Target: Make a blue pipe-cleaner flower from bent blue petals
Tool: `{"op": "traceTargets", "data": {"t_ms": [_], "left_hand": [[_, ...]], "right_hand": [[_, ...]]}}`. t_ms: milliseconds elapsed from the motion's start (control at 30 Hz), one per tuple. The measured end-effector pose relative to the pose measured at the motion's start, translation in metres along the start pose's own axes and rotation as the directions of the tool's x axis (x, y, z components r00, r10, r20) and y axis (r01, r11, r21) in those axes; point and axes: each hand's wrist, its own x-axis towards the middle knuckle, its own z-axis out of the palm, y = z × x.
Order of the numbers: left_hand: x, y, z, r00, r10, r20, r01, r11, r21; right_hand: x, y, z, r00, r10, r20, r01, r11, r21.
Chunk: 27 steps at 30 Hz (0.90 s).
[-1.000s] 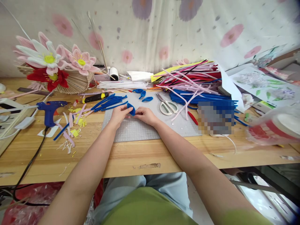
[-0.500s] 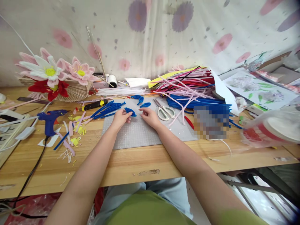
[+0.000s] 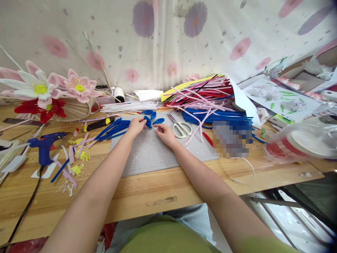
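Observation:
A petal-shaped loop of blue pipe cleaner (image 3: 147, 122) is pinched in the fingertips of my left hand (image 3: 137, 127), above the far part of the grey cutting mat (image 3: 150, 158). Close beyond it lie more blue petals (image 3: 158, 121), a few of them grouped near the mat's back edge. My right hand (image 3: 165, 135) hovers over the mat, its fingers loosely bent and apart with nothing visible in them. Scissors with pale handles (image 3: 182, 129) rest just right of that hand. Left of my left hand are several straight blue pipe cleaners (image 3: 112, 128).
A blue glue gun (image 3: 46, 146) stands at left, with yellow and pink scraps (image 3: 81, 154) beside it. Fuzzy flowers (image 3: 40, 88) rise behind. Piles of blue stems (image 3: 210, 118) and pink and red stems (image 3: 202, 91) lie at back right, near a bagged tub (image 3: 302, 142).
My left hand has carried the blue petal farther back, close to the loose petals. The right hand's fingers have curled a little more. The whole view has shifted slightly.

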Motion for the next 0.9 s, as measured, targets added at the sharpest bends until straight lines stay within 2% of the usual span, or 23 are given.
{"op": "traceTargets", "data": {"t_ms": [100, 300, 400, 600, 667, 767, 833, 900], "left_hand": [[-0.002, -0.009, -0.002, 0.997, 0.019, -0.071, -0.021, 1.0, -0.024], [-0.016, -0.021, -0.009, 0.989, 0.032, -0.144, -0.045, 0.995, -0.092], [-0.027, -0.02, -0.014, 0.984, 0.064, -0.165, -0.07, 0.997, -0.029], [-0.05, -0.027, -0.022, 0.985, 0.109, -0.131, -0.093, 0.988, 0.125], [-0.054, -0.03, -0.02, 0.98, 0.15, -0.134, -0.123, 0.974, 0.189], [-0.05, -0.028, -0.011, 0.953, 0.248, -0.174, -0.19, 0.937, 0.294], [-0.041, -0.022, -0.001, 0.951, 0.253, -0.18, -0.187, 0.929, 0.32], [-0.027, -0.016, 0.012, 0.951, 0.238, -0.197, -0.151, 0.914, 0.377]], "right_hand": [[0.0, 0.0, 0.0, 1.0, 0.007, 0.001, -0.007, 1.0, -0.009], [-0.002, -0.005, -0.001, 1.0, 0.005, 0.008, -0.005, 0.999, -0.044], [-0.003, -0.007, -0.001, 1.0, 0.015, 0.003, -0.015, 0.999, -0.049], [-0.004, -0.008, 0.0, 0.997, 0.064, 0.049, -0.065, 0.998, 0.015], [-0.004, -0.007, 0.0, 0.997, 0.074, 0.012, -0.074, 0.997, 0.008], [-0.005, -0.007, 0.0, 0.987, 0.08, -0.143, -0.097, 0.988, -0.122], [-0.005, -0.007, 0.001, 0.969, 0.051, -0.242, -0.112, 0.964, -0.242], [-0.004, -0.006, 0.003, 0.958, 0.006, -0.288, -0.105, 0.938, -0.329]]}}
